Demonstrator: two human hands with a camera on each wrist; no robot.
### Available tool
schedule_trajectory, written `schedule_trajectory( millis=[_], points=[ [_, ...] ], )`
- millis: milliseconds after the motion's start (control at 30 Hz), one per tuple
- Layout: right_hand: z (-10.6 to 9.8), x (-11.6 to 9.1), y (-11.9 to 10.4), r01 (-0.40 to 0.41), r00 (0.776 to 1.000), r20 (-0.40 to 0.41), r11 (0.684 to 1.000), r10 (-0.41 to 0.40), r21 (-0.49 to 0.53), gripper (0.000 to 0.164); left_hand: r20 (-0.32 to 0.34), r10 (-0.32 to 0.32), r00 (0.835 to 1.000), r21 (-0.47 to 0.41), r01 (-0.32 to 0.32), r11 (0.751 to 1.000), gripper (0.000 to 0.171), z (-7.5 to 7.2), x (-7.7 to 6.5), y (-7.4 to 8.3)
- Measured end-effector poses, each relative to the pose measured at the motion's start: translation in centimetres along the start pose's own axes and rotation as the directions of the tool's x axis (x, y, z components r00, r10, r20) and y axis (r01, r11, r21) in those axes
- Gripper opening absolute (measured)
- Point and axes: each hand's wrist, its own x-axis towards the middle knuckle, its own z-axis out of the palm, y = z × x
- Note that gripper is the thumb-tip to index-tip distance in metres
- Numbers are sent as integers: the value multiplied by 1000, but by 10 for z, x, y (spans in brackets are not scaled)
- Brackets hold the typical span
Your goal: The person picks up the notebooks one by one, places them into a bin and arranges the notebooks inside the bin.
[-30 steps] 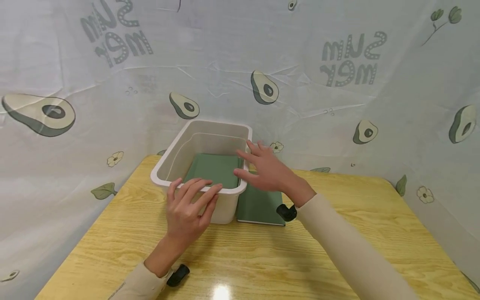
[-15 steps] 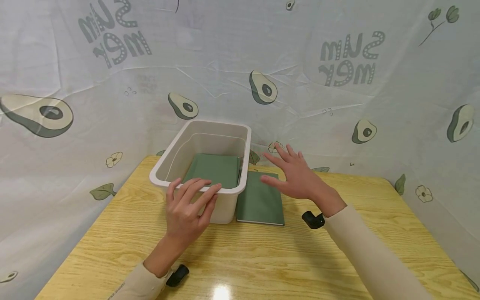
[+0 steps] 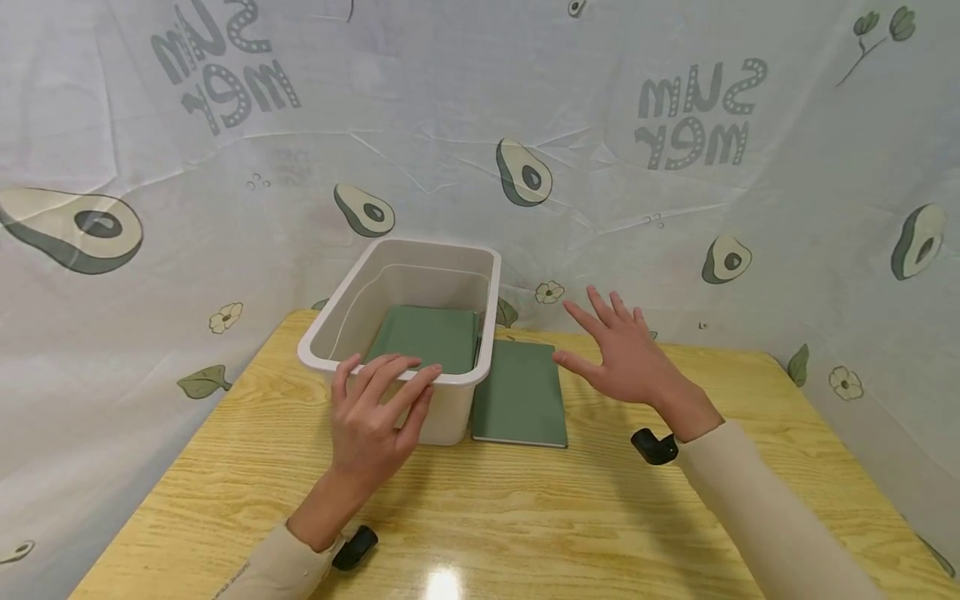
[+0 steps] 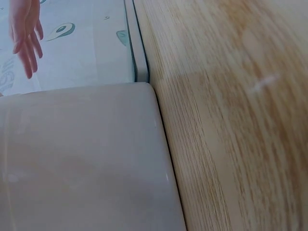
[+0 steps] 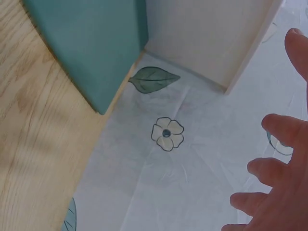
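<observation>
A white plastic bin (image 3: pixel 446 412) stands on the wooden table. Inside it lies a green hardcover book (image 3: pixel 423 333); its near edge is partly hidden by the bin's rim. My left hand (image 3: pixel 375 425) rests on the near rim, fingertips at the top edge. Another green book (image 3: pixel 520 396) lies flat on the table, against the bin's right side. Right of that book, my right hand (image 3: pixel 630 354) hovers with spread fingers, holding nothing. The right wrist view shows this book (image 5: pixel 96 43) beside the bin's wall (image 5: pixel 202 33).
A pale cloth (image 3: pixel 435 100) printed with avocados and flowers hangs behind the table and along its sides. The wooden tabletop (image 3: pixel 465 517) stretches to the front and right. A black wrist camera (image 3: pixel 655 447) sits on the right wrist, another black camera (image 3: pixel 356 547) on the left.
My right hand has moved away from the bin's right rim, rightward past the book on the table. My left hand has stayed on the near rim.
</observation>
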Motion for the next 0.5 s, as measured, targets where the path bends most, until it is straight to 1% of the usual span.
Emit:
schedule_trajectory(
  millis=[167,267,367,500],
  points=[
    [-2,1,-1,-15,1000,1,1000,15,6,83,1,-3,1000,1,3,1000,20,0,0,0],
    [2,1,-2,-19,1000,8,1000,19,11,84,-3,1,1000,4,-1,1000,19,0,0,-1],
    [11,1,-4,-17,1000,21,1000,16,16,84,-6,6,1000,5,-6,1000,19,0,0,-1],
    [34,0,-5,-1,999,53,1000,-1,29,83,-3,8,1000,6,-8,1000,19,0,-1,-1]
  ],
)
